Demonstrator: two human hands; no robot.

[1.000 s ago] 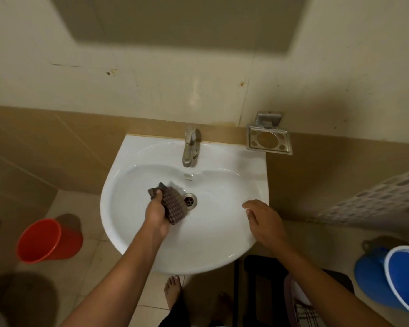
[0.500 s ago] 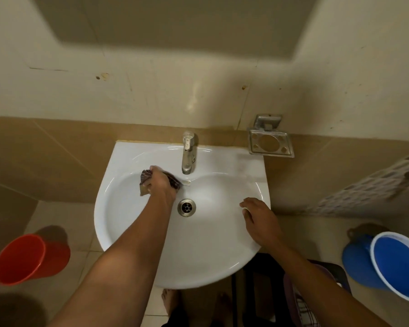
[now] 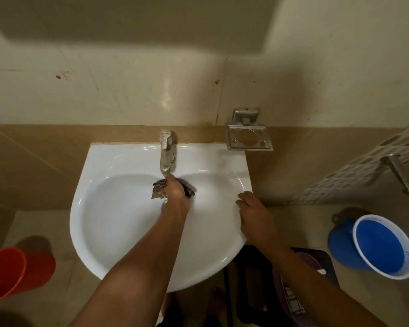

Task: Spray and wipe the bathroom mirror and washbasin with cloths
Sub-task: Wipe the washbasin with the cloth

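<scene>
A white washbasin (image 3: 118, 223) hangs on the tiled wall, with a metal tap (image 3: 165, 155) at its back edge. My left hand (image 3: 174, 188) grips a dark checked cloth (image 3: 159, 185) and presses it against the bowl's back wall just below the tap spout, over the drain, which is hidden. My right hand (image 3: 254, 217) rests flat on the basin's right rim, fingers straight. The mirror's lower edge (image 3: 137, 17) shows dimly at the top of the frame.
A metal soap holder (image 3: 249, 138) is fixed to the wall right of the tap. A red bucket (image 3: 12, 272) stands on the floor at left, a blue bucket (image 3: 380, 246) at right. A dark stool (image 3: 253, 279) with a purple basin (image 3: 293, 293) sits below the washbasin's right side.
My left hand has swept the cloth from the bowl's back left to the middle, under the tap. The right hand stayed on the rim.
</scene>
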